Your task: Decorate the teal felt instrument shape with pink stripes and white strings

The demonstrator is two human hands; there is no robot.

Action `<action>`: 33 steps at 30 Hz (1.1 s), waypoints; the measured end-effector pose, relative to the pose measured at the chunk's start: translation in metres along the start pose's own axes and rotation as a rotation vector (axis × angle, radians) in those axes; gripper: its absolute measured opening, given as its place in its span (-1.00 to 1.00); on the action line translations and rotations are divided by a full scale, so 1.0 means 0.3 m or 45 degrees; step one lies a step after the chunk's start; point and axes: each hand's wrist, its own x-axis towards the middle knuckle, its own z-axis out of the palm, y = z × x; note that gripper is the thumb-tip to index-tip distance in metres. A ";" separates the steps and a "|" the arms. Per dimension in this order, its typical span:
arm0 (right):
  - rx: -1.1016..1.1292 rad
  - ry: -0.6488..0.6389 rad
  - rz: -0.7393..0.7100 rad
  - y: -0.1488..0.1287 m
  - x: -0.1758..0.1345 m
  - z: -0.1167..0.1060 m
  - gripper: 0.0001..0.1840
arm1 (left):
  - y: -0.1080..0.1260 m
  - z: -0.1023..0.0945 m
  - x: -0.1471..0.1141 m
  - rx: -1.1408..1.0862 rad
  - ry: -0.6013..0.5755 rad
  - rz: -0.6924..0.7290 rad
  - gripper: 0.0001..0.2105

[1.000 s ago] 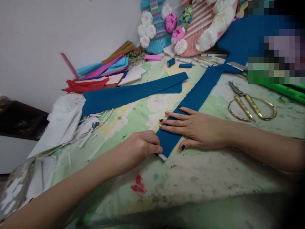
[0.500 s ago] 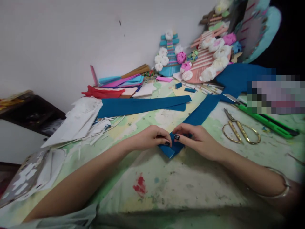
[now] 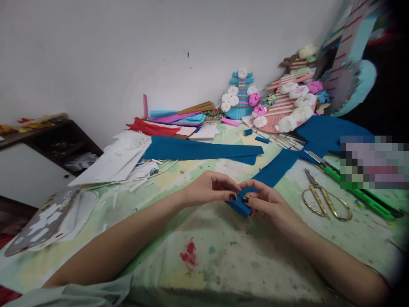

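Observation:
A long blue crepe paper strip (image 3: 277,167) slants across the table, and its near end is folded over between my hands. My left hand (image 3: 207,187) is closed in a pinch at the left edge of that fold. From the right, my right hand (image 3: 266,200) pinches the same folded end, thumb on top and fingers curled behind. The two hands nearly touch at the fingertips. Gold-handled scissors (image 3: 326,202) lie to the right of my right hand, blades slightly apart. Part of the fold is hidden by my fingers.
A green utility knife (image 3: 367,196) lies beyond the scissors, blade out. Another blue paper strip (image 3: 201,149) and white paper sheets (image 3: 111,164) lie behind my left hand. Flower-decorated paper guitars (image 3: 241,102) lean at the back wall. A dark palette-like board (image 3: 38,226) is far left.
The camera view has tilted up and shifted left. My hands still hold the strip's folded end, with the fingers of both hands now slightly repositioned along the fold.

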 end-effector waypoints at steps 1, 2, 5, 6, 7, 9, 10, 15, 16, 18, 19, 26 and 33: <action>0.021 0.001 0.001 0.001 -0.002 0.000 -0.65 | 0.000 0.002 -0.009 0.054 0.006 0.057 -0.68; 0.042 -0.003 0.003 0.002 -0.004 0.000 -0.65 | -0.001 0.005 -0.016 0.130 0.012 0.120 -0.66; 0.102 -0.041 0.021 0.005 -0.007 -0.002 -0.65 | -0.002 0.017 -0.028 0.383 0.042 0.307 -0.71; 0.114 -0.052 0.025 0.005 -0.007 -0.003 -0.65 | -0.002 0.021 -0.029 0.441 0.055 0.354 -0.74; 0.125 -0.058 0.020 0.005 -0.008 -0.004 -0.66 | -0.003 0.024 -0.029 0.485 0.070 0.389 -0.76; 0.108 -0.065 -0.005 0.004 -0.009 -0.005 -0.67 | -0.008 0.026 -0.028 0.540 0.117 0.431 -0.80; 0.064 -0.069 -0.034 0.003 -0.010 -0.004 -0.66 | -0.011 0.026 -0.028 0.560 0.135 0.441 -0.82; -0.356 -0.109 -0.202 0.001 -0.025 0.004 -0.57 | -0.027 0.027 -0.028 0.604 0.150 0.446 -0.86; -0.451 -0.104 -0.227 0.000 -0.031 0.005 -0.60 | -0.028 0.028 -0.030 0.598 0.136 0.441 -0.86; -0.671 -0.090 -0.296 -0.004 -0.043 0.004 -0.67 | -0.026 0.026 -0.034 0.575 0.104 0.420 -0.85; -0.785 -0.082 -0.346 -0.005 -0.050 0.003 -0.69 | -0.024 0.024 -0.036 0.563 0.093 0.399 -0.85; -1.143 0.046 -0.846 0.008 -0.064 -0.018 -0.78 | -0.005 0.003 -0.054 0.469 0.103 0.109 -0.84; -1.006 0.083 -0.690 0.007 -0.052 -0.040 -0.86 | -0.011 0.000 -0.054 0.442 0.096 0.100 -0.86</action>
